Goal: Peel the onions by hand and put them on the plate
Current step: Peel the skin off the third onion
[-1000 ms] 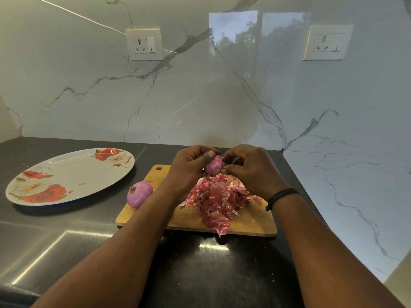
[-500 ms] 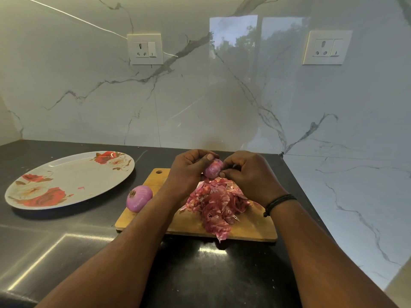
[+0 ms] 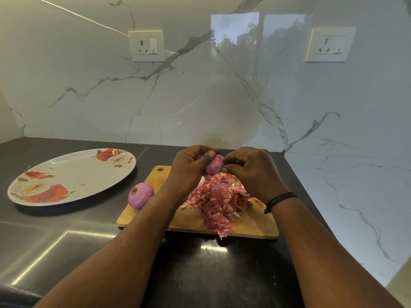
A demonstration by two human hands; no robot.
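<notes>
Gripping a small onion [image 3: 214,166] in the left hand [image 3: 191,167], right hand [image 3: 251,172] pinching its skin above the peel pile [image 3: 219,202].

Dark glossy countertop [image 3: 66,241], flowered plate [image 3: 66,174] lay on it at left, wooden cutting board [image 3: 255,227] sat just right of the plate.

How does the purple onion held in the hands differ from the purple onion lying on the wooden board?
The held purple onion is raised above the peel pile, gripped by both hands, mostly hidden. The lying purple onion rests untouched at the wooden cutting board's left edge, fully visible. Both are purple.
</notes>
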